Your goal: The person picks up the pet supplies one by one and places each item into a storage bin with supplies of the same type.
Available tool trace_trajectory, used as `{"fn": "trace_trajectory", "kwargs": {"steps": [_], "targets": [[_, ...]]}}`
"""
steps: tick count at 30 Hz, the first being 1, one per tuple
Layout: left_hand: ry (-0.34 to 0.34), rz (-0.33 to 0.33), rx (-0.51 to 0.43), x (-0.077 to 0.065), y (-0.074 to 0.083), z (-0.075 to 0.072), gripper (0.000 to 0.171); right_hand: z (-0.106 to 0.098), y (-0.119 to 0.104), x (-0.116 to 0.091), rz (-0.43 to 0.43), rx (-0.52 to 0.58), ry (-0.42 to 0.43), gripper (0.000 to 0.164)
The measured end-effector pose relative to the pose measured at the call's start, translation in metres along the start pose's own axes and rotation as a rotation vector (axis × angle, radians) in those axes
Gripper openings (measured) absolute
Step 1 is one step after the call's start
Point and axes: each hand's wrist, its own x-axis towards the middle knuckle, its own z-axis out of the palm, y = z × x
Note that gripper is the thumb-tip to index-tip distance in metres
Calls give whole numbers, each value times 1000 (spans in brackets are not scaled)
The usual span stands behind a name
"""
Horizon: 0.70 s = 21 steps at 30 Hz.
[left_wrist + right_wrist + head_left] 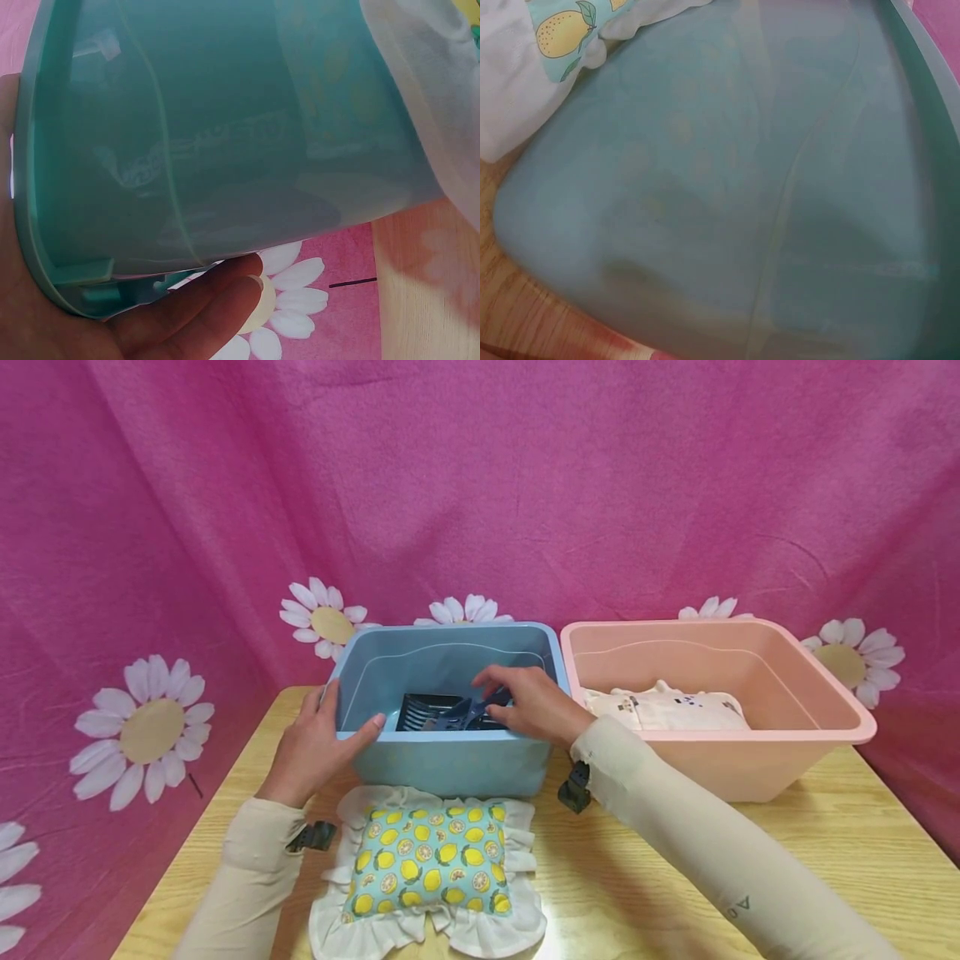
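My left hand (315, 743) grips the front left corner of a blue plastic bin (450, 768), its thumb over the front rim and its fingers along the side. In the left wrist view, its fingers (202, 315) curl under the lip. Over the bin's right part, my right hand (532, 697) reaches in and pinches a dark blue plastic piece (467, 714) between thumb and fingers. A black slatted item (426, 708) lies beside that piece; the front wall hides their lower parts. The right wrist view shows only the bin's outer front wall (705, 187), not the hand.
A lemon-print cushion (431, 860) with white ruffles lies in front of the blue bin. To the right stands a pink bin (720, 768) with a cream printed cloth item (675, 710) inside. Both bins stand on a wooden table (615, 877) before a pink flowered curtain (480, 485).
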Motion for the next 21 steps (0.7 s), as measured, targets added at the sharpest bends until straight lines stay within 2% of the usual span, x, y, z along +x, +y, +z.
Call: {"fn": "trace_trajectory", "kwargs": {"steps": [21], "targets": [[4, -11, -3, -1, 1, 1, 100, 1, -2, 1, 50, 3, -38, 33]]}}
